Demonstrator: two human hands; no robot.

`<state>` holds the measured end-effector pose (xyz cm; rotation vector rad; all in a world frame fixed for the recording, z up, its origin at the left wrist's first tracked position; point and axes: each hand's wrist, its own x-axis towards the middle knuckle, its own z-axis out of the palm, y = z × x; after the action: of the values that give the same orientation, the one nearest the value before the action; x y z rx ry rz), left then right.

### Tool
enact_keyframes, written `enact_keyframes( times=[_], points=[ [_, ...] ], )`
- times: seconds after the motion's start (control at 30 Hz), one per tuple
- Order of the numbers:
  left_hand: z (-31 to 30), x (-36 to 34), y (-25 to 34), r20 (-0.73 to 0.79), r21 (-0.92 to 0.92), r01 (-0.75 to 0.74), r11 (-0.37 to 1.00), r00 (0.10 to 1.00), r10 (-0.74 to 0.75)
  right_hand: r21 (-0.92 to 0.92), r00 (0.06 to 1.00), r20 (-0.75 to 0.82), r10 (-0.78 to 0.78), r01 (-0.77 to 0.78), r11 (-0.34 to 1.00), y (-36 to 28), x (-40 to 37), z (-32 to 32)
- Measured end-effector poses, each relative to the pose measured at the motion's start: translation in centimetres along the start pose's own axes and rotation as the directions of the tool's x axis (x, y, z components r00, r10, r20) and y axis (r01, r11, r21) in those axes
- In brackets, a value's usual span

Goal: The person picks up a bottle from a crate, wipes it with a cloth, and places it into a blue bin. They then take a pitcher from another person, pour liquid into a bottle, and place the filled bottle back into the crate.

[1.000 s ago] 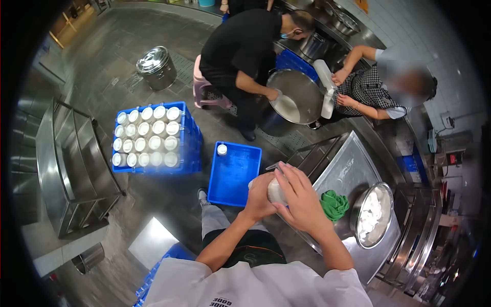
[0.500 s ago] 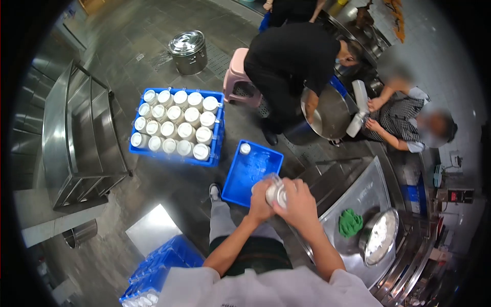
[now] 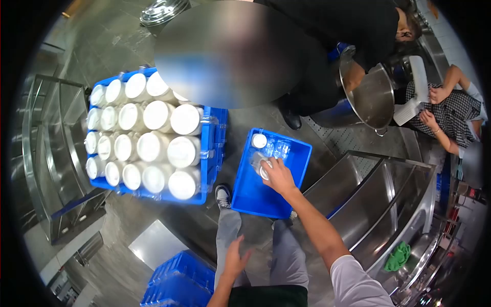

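Note:
My right hand (image 3: pixel 280 178) reaches down into a low blue crate (image 3: pixel 260 198) on the floor. It grips a clear plastic jar (image 3: pixel 257 159) by its white-lid end, and the jar lies tilted. Close by, in the crate's far left corner, stands another white-lidded jar (image 3: pixel 259 140). Beside my leg, my left hand (image 3: pixel 236 260) hangs with fingers spread and nothing in it. To the left, a blue crate (image 3: pixel 207 158) is packed with rows of white-lidded jars (image 3: pixel 183 151); its far corner is hidden by a blurred patch.
A co-worker in black bends over a large steel pot (image 3: pixel 372 100). Another person holds white stacked containers (image 3: pixel 419 77). Steel shelving stands left; a steel rack (image 3: pixel 376 189) with a green cloth (image 3: pixel 398 257) is at right. Blue crates (image 3: pixel 179 281) sit near my left side.
Both hands held the jar in front of me. Now my left hand has let go and dropped low, while my right hand has carried the jar into the crate. The view has shifted closer.

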<state>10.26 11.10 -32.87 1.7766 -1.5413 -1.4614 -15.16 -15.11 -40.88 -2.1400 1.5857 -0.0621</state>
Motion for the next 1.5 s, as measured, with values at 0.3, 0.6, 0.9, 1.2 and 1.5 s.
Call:
enact_keyframes(
  times=[0.3,0.6,0.9,1.2,1.5],
  points=[
    [-0.6,0.0,0.0,0.149,0.047,0.259,0.965,0.953,-0.264,0.025,0.993,0.078,0.085,-0.087,0.996,5.1,7.6,16.1],
    [-0.5,1.5,-0.7,0.195,0.128,0.275,0.953,0.935,-0.296,0.019,0.981,-0.045,0.190,-0.189,0.982,8.6,9.9,25.4],
    [1.9,1.9,-0.9,0.241,0.226,0.145,0.963,0.950,-0.199,0.277,0.925,-0.032,0.380,-0.357,0.892,4.0,-1.4,17.2],
    [5.5,4.9,17.3,0.368,0.154,-0.263,0.952,0.910,0.192,0.508,0.792,0.078,0.606,-0.554,0.659,-8.5,-35.5,-15.7],
    [14.0,4.3,39.7,0.358,-0.167,-0.146,0.975,0.913,0.198,0.276,0.328,-0.647,0.688,-0.740,0.613,-0.3,-56.8,-40.8]
  ],
)
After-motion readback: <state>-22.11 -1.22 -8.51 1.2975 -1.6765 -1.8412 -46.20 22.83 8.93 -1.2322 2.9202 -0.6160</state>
